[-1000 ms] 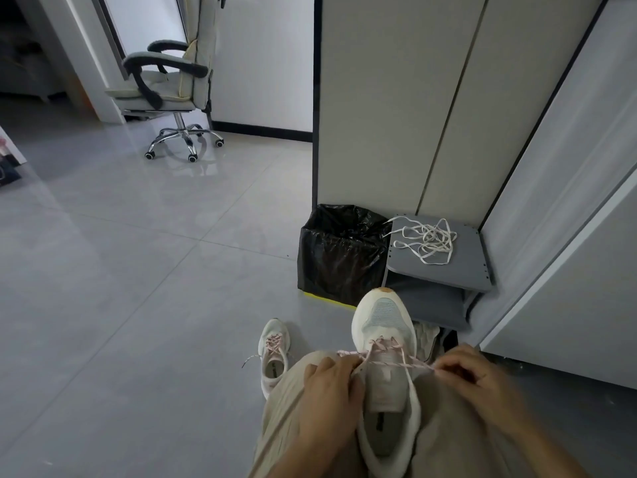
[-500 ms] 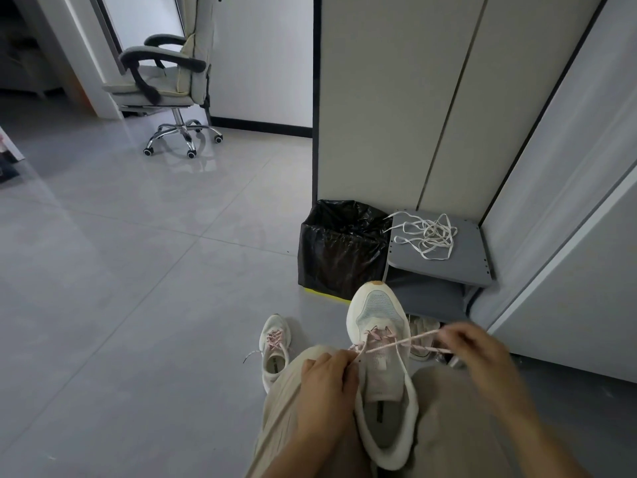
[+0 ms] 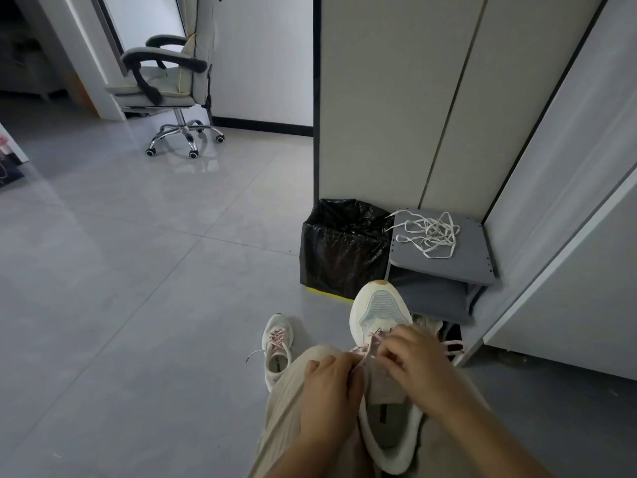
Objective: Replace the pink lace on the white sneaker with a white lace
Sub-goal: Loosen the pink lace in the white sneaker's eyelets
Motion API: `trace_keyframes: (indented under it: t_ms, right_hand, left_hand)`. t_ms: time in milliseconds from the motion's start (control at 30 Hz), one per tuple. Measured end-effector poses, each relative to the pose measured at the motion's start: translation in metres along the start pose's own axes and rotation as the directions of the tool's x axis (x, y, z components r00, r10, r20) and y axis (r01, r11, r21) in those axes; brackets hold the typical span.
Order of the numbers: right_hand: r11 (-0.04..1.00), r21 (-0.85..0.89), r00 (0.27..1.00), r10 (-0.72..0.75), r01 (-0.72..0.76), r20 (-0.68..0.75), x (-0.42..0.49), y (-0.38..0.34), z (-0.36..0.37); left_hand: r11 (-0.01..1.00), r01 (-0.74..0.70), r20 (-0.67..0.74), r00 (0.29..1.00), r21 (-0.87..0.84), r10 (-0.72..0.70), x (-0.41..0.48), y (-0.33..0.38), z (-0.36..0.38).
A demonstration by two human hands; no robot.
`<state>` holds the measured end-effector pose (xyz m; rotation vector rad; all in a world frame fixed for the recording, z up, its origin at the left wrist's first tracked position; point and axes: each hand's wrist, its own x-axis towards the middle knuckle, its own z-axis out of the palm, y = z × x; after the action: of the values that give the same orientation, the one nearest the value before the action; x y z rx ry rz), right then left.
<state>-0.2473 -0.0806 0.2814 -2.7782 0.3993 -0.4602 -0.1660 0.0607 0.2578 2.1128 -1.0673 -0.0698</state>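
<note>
Head view:

- White sneaker (image 3: 379, 315): on the person's lap, between beige trouser legs, toe pointing away toward the shelf unit.
- Pink lace (image 3: 358, 350): threaded through the lower eyelets, with a loose length trailing right of the shoe.
- Left hand (image 3: 331, 384): at the sneaker's left edge, fingers curled, pinching the pink lace.
- Right hand (image 3: 413, 360): over the tongue, fingers curled down on the lace rows, pinching the pink lace.
- White lace (image 3: 431, 234): a loose tangle on top of the grey shelf unit (image 3: 472, 267), well apart from the hands.
- Black bin bag (image 3: 341, 253): just left of the shelf unit, touching it.
- Second sneaker (image 3: 275, 350): on the floor (image 3: 138, 270) left of the knee, pink-laced.
- Office chair (image 3: 165, 81): far left, by the doorway
</note>
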Motion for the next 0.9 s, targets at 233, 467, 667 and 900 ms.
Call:
trace_keyframes:
  t_ms: [233,467,667,900]
  right_hand:
    - [0.887,0.066,0.884,0.462,-0.458,-0.075,-0.041,0.079,-0.053]
    - [0.967,0.108,0.97,0.236,-0.23,-0.05,-0.013,0.023,-0.033]
    - [0.905,0.186,0.921,0.36,-0.383,0.147,0.002,-0.008,-0.01]
    - [0.78,0.273,0.822,0.563,-0.562,0.085,-0.012,-0.001,-0.01]
  left_hand:
    - [0.995,0.015,-0.059,0.998,0.103,-0.009,0.005,0.011,-0.01]
    - [0.997,0.014,0.009,1.0,0.07,-0.015,0.001,0.009,-0.002]
    - [0.949,-0.038,-0.111,0.991,0.313,0.076,0.002,0.012,-0.013]
    - [0.958,-0.103,-0.024,0.993,0.269,0.113,0.004,0.015,-0.016]
